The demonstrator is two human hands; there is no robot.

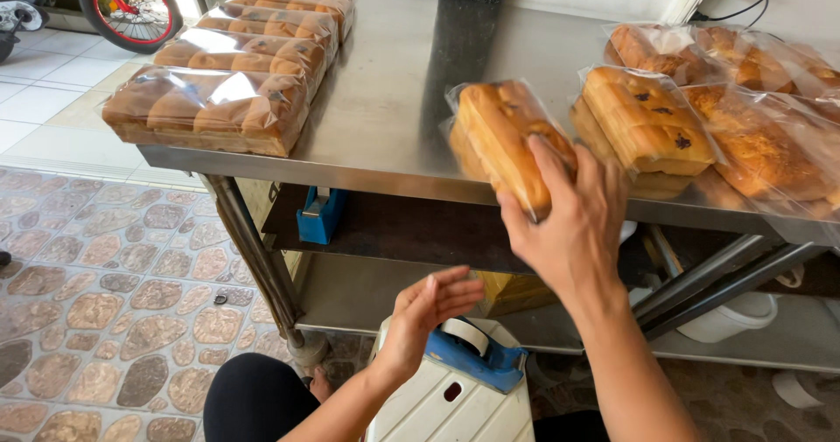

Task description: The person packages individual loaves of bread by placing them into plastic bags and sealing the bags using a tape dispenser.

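Right hand [573, 223] raised at front edge of steel table [385, 101], fingers spread and pressed on clear bag [503, 140] holding golden loaf; bag stands tilted on table edge. Left hand [429, 315] lower, palm open, fingers apart, holding nothing, just above blue tape dispenser [477, 354] resting on white plastic stool [437, 403]. Beside held bag, to right: more bagged loaves [647, 118], some stacked, dark bits on top. Far left of table: row of long bags of bread rolls [210, 105]. Second blue dispenser [319, 214] on shelf beneath.
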